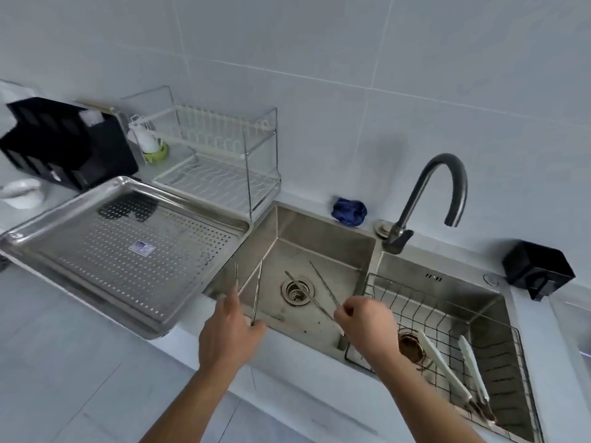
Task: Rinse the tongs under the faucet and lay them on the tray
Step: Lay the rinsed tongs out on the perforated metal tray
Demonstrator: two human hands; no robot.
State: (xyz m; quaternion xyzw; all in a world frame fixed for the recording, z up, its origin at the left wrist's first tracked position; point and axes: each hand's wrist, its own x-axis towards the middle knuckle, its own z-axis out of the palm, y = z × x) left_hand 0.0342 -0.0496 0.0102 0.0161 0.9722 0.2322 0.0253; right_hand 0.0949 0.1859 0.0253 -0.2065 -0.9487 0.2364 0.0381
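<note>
- My left hand pinches one pair of thin stainless-steel tongs near the hinge end, arms splayed upward over the left basin of the steel double sink.
- My right hand pinches a second thin steel pair, tips angled over the round drain strainer.
- The dark gooseneck faucet shows no water, and its spout hangs over the divider, well apart from both pairs; I judge rinsing not yet begun.
- The perforated stainless-steel tray lies left, its corner overhanging the basin.
- Risk: wet, thin metal held only by fingertips could slip into the basin; swinging the left pair across could knock the tray's overhanging corner.
- Hard to tell: fingertip contact is hidden behind both hands; the hinge ends are covered.
- The white-handled tongs in the black wire basket are cut off by glare at their tips.
</note>
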